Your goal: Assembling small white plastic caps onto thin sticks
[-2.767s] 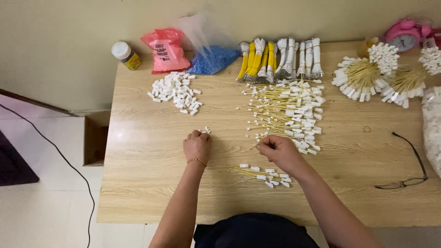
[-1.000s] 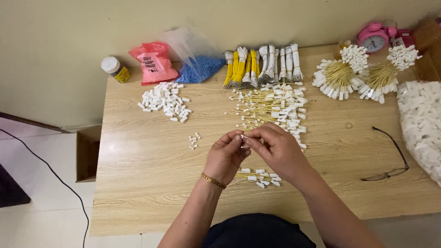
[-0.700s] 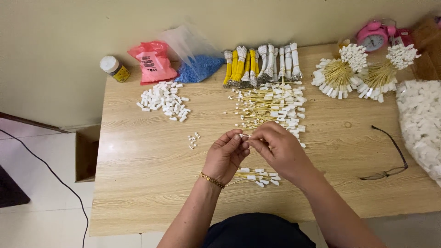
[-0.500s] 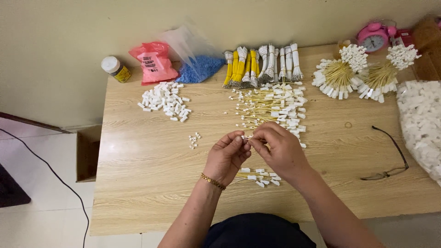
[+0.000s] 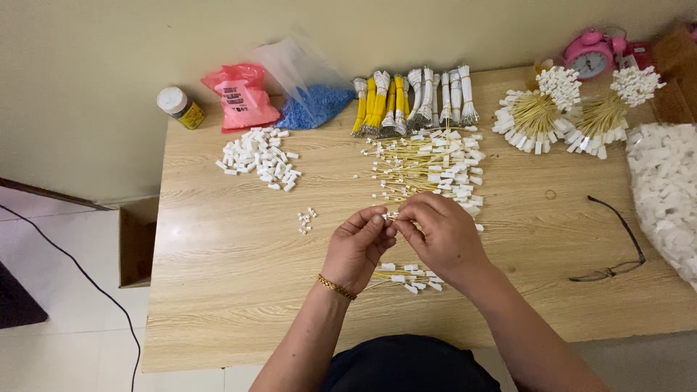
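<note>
Head camera looks down on a pale wooden table (image 5: 218,290) pushed against the far wall. At the right edge lies a big heap of white plastic pieces (image 5: 664,189); far right, two fanned bunches of yellow wires with white ends (image 5: 534,116). Middle far, tied yellow and white wire bundles (image 5: 414,98), and just nearer a loose spread of yellow wires with white connectors (image 5: 428,167). Far left, a red bag (image 5: 243,94), a blue pellet bag (image 5: 312,105), then a small scatter of white caps (image 5: 258,156).

Both hands meet at mid-table. The left hand (image 5: 356,247) and right hand (image 5: 443,236) each pinch narrowly on one small white connector piece (image 5: 390,215), held between their fingertips above the table, equally near to both. Its wire's direction I cannot tell. A small finished pile (image 5: 406,274) lies just near of the hands.
</note>
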